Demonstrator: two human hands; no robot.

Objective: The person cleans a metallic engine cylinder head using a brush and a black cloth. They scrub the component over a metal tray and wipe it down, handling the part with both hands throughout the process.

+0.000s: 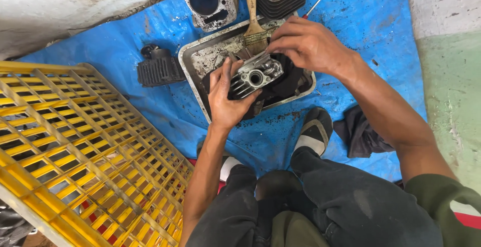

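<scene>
Left hand [226, 99] clamps the finned engine part [254, 76] over the metal tray [196, 59]; right hand [308, 44] pinches its far edge, just below the paintbrush [254, 24]. Keep the part low over the tray, tilted so the grime drips inside.

Bare forearms, both hands [228, 99] grimy with dark oil; olive-green short sleeve [443, 197] on right arm, dark grease-stained trousers [345, 202], 2 grey-and-white slip-on shoes [314, 129].
</scene>
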